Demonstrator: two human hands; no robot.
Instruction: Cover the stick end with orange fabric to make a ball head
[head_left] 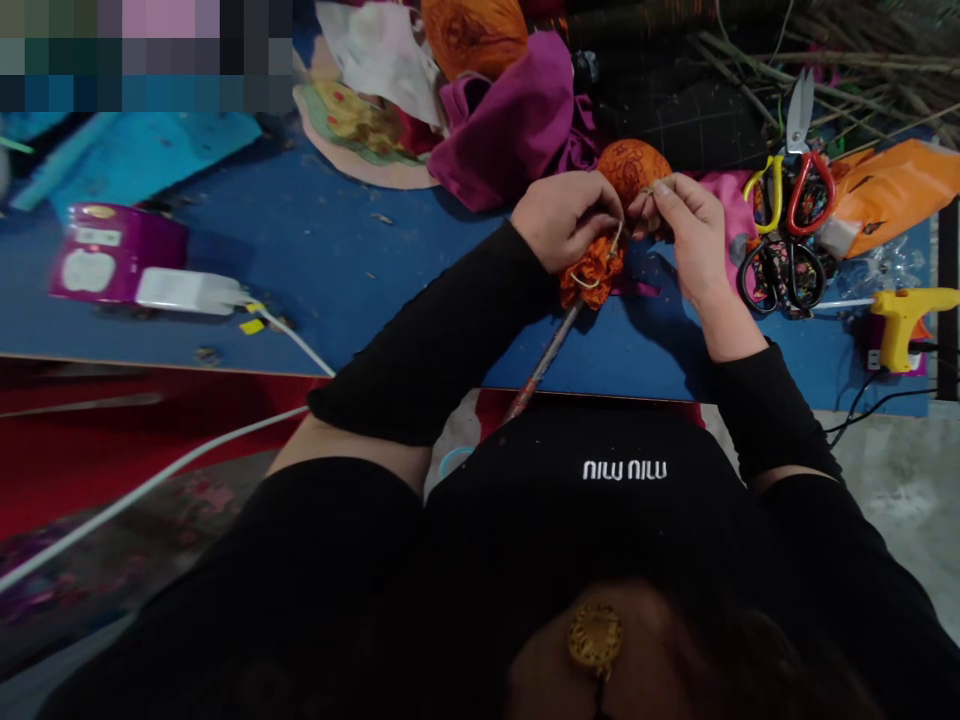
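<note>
An orange cloth-covered ball (pixel 634 168) with dark swirl patterns lies just beyond my hands. Below it, the gathered orange cloth (pixel 598 275) is bunched around a thin stick (pixel 551 352), which slants down over the table's front edge. A pale cord (pixel 619 238) loops on the bunched cloth. My left hand (pixel 568 220) is closed at the cloth's left side, its fingertips on the cord. My right hand (pixel 691 228) is held in a pinch beside the ball, with a thin, cord-like strand at the fingertips.
Scissors with red and yellow handles (pixel 810 195), black-handled scissors (pixel 784 275) and a yellow glue gun (pixel 904 320) lie at right. Purple cloth (pixel 510 125) and another orange ball (pixel 476 35) are behind. Leftward are a purple box (pixel 112 250) and a white power strip (pixel 187 290).
</note>
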